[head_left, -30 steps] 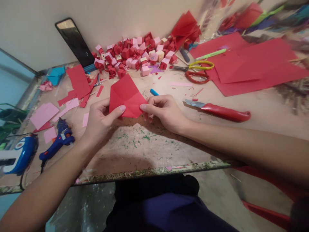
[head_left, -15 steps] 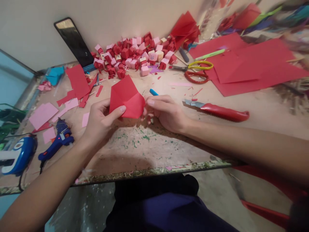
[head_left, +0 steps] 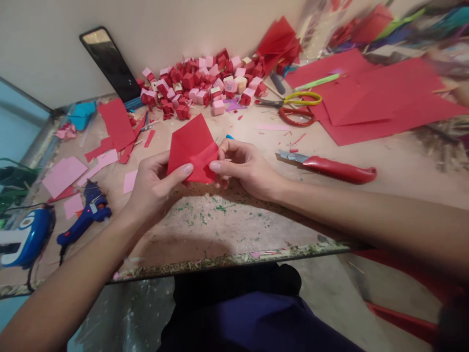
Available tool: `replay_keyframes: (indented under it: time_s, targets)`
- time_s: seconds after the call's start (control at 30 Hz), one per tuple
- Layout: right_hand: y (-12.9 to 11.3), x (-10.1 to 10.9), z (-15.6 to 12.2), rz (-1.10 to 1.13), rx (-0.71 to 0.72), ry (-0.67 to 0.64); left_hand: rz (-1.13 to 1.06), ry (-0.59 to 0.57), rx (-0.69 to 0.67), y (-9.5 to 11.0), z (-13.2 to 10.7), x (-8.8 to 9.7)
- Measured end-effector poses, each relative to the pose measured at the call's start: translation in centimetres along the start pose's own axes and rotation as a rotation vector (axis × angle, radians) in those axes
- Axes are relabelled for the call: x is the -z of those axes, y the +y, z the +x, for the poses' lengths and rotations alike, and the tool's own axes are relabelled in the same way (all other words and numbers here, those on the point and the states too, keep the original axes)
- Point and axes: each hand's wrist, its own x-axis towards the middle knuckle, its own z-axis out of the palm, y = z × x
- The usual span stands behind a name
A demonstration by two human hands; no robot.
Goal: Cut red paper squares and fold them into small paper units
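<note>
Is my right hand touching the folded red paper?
Touching: the head view shows the right hand with its thumb lying over the right edge of the folded red paper.

Behind the paper (head_left: 193,142), the left hand's (head_left: 154,185) fingertips are hidden, all but the thumb's! The blue stick (head_left: 229,137) is mostly covered by the right hand (head_left: 247,168). At the left edge, the blue device (head_left: 37,233) is cut off; top right, the clutter (head_left: 372,24) is blurred. And one cube's (head_left: 230,86) markings? Too small to be read.
</note>
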Motion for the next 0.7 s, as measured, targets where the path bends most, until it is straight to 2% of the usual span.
replay_keyframes:
  time_s: [0.23, 0.5, 0.7]
  targets:
    - [-0.33, 0.09, -0.01, -0.162, -0.034, -0.072, 0.023, -0.012, -0.003, 0.14, -0.08, -0.44]
    - [-0.37, -0.38, -0.07, -0.23, -0.055, 0.024, 0.131, -0.04, -0.027, -0.23, -0.39, -0.22]
    - [-0.37, -0.51, -0.09, -0.252, -0.059, 0.049, 0.103, -0.018, 0.001, -0.21, -0.46, -0.26]
